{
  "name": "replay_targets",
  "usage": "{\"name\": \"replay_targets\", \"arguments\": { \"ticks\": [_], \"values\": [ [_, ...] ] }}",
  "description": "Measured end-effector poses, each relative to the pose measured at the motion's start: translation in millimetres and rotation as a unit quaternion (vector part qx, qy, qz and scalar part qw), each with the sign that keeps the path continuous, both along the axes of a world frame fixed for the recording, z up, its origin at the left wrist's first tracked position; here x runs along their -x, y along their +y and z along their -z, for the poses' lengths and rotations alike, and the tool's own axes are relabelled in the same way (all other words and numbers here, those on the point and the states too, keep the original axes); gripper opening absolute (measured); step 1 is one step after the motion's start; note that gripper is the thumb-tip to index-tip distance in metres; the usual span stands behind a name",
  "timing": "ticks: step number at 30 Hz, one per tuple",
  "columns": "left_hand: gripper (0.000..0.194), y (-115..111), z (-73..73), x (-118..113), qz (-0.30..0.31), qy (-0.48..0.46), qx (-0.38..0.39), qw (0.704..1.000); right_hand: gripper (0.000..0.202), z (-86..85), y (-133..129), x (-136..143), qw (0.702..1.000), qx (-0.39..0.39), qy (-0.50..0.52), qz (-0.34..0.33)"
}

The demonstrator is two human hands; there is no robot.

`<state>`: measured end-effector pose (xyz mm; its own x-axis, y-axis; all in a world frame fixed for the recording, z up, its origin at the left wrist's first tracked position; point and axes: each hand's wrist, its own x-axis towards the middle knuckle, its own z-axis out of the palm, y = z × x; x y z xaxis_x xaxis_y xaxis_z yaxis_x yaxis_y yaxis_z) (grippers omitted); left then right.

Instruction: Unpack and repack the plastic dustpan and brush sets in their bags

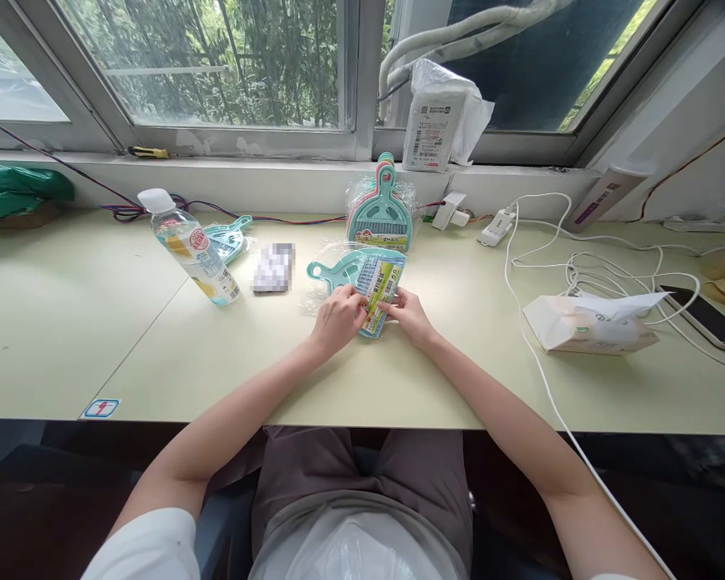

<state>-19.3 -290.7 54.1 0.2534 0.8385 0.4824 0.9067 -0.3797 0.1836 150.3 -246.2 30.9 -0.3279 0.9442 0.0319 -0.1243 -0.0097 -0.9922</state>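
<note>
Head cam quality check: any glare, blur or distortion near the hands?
Head view: daylight from the windows, soft shadows; wide-angle bend along the sill and desk edge; a pixelated patch beside the bottle; left hand, right hand and packet sharp, slight wrap sheen.

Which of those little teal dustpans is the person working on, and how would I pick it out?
Start at the pale green desk under the window and look to its middle. There, both hands, left hand and right hand, hold a teal dustpan lying flat in clear wrap. Unlike the stack of dustpans standing behind it, it shows a green and yellow label.
</note>
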Motion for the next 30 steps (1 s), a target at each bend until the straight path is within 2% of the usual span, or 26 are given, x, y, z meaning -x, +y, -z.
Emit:
{"name": "replay_targets", "arguments": {
  "ticks": [4,7,11,13,16,20,25,30],
  "values": [
    [0.028,-6.2,-13.9,1.4,-0.028,0.098,0.041,0.994,0.053,1.0,0.5,0.3,1.0,0.003,-0.003,-0.004],
    [0.03,-8.8,-21.4,4.0,-0.039,0.182,0.018,0.982,0.053,1.4,0.8,0.6,1.0,0.005,-0.006,-0.013],
    [0.029,-7.4,-23.4,9.2,0.032,0.243,-0.07,0.967,0.053,-0.5,0.1,0.5,1.0,0.013,-0.006,-0.015],
    [0.026,-5.5,-22.3,11.4,0.072,0.253,-0.106,0.959,0.053,-1.8,-0.4,0.4,1.0,0.018,-0.006,-0.015],
    [0.025,-2.5,-18.9,13.2,0.089,0.241,-0.134,0.957,0.053,-2.3,-0.9,0.5,1.0,0.023,-0.004,-0.019],
    [0.023,0.3,-11.6,11.8,0.11,0.208,-0.131,0.963,0.053,-0.5,-0.8,1.1,0.999,0.02,-0.005,-0.03],
    [0.022,0.3,-2.5,7.3,0.144,0.219,-0.124,0.957,0.054,0.2,-0.7,0.7,0.999,0.016,-0.01,-0.032],
    [0.025,2.4,3.9,6.6,0.139,0.197,-0.13,0.962,0.057,-1.4,-1.3,-0.3,0.999,0.009,-0.011,-0.035]
  ]
}}
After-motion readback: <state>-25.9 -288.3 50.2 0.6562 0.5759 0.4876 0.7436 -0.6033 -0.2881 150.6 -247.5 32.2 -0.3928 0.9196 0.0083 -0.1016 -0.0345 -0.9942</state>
